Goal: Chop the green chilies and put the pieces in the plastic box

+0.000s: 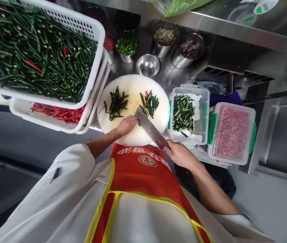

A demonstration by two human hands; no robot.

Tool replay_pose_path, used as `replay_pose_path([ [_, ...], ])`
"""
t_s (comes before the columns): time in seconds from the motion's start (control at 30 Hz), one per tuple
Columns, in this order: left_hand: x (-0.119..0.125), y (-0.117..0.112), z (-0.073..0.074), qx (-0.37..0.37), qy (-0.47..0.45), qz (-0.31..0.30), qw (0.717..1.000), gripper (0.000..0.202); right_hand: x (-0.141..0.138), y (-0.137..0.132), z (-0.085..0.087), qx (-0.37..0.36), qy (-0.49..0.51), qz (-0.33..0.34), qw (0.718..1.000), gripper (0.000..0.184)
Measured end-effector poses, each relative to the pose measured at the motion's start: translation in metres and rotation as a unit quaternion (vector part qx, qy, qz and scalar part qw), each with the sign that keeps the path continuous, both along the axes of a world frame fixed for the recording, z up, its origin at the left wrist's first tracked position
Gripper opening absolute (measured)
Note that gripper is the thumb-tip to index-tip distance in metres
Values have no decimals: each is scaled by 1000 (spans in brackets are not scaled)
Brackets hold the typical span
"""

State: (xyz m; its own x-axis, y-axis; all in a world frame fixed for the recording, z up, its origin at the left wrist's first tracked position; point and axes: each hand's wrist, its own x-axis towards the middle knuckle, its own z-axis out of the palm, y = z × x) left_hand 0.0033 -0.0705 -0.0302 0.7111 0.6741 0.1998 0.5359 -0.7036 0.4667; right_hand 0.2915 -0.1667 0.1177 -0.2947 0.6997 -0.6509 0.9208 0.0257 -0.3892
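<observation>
Green chillies (pixel 116 104) lie on a round white cutting board (pixel 133 82) in two heaps: long dark ones on the left side, shorter cut pieces (pixel 151 104), with some red among them, on the right. Between the heaps and nearer the body, the knife (pixel 150 128) slants across the board, its tip toward the far side. The right hand (pixel 181 154) has its fingers clamped around the handle, just off the board's near right edge. The left hand (pixel 127 125) rests at the board with its fingers bunched together beside the blade; a small dark green bit shows by the fingertips, but I cannot tell whether they pinch it.

Just right of the board, an open plastic box (pixel 204 116) holds more cut green pieces on white paper. To the left stands a white basket (pixel 99 38) full of green chillies. Behind the board, a metal bowl (pixel 148 65) sits on the metal tabletop (pixel 166 73).
</observation>
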Motion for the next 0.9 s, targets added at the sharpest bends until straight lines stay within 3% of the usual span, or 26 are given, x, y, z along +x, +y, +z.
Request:
replay_pose_path([
  [0.2, 0, 1, 1, -21, -5, 8, 1000, 25, -5, -4, -3, -6, 4, 4, 1000, 20],
  [0.5, 1, -1, -6, -22, -35, 19, 999, 24, -55, 30, -48, 54, -12, -42, 998, 22],
  [0.6, -6, -4, 0, -20, -35, 51, 998, 24, -43, 28, -45, 61, 7, -50, 997, 22],
  [0.77, -31, 18, 12, 17, 8, 234, 972, 28, -5, 0, -32, 46, 46, -12, 998, 19],
  [0.9, -39, 47, 19, 35, 91, 245, 965, 23, 7, -10, -36, 24, 48, 14, 998, 17],
])
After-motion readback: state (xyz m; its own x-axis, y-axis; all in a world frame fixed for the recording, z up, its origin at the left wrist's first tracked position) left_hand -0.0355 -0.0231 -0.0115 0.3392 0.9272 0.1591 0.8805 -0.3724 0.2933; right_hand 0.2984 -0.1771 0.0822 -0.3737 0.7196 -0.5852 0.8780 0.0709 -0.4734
